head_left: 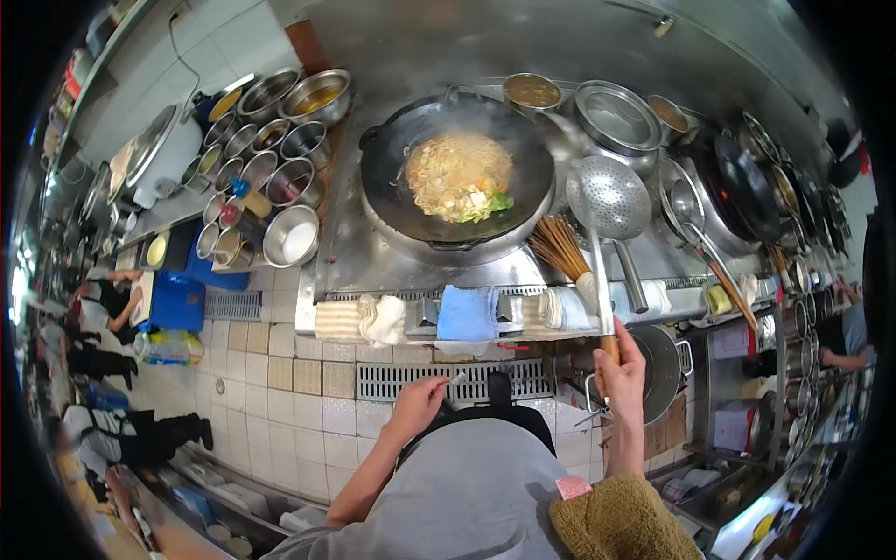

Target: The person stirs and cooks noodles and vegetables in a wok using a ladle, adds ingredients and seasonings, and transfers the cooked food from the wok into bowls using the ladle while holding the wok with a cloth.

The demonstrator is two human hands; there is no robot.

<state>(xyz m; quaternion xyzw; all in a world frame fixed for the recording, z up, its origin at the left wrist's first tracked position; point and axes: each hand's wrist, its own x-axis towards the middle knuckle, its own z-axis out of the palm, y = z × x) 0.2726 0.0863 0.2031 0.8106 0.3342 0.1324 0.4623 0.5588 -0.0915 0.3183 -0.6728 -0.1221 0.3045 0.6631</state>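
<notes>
My right hand (620,371) grips the wooden end of a long-handled metal wok tool (598,280). Its shaft rises in front of a perforated strainer (616,198), and I cannot make out its head. My left hand (420,405) is closed low in front of my body, with a small pale, shiny thing (457,379) by its fingertips, too small to name. On the stove, beyond both hands, sits a black wok (383,173) with steaming noodles (457,168) and, at their near edge, pale pieces and green vegetable (501,202).
A bamboo brush (557,245) leans right of the wok. Folded cloths, one blue (468,313), line the stove's front edge. Several metal bowls (303,140) stand at left, beside a bowl of white granules (297,240). A large pot (665,373) is low at right. Other people (121,429) are at far left.
</notes>
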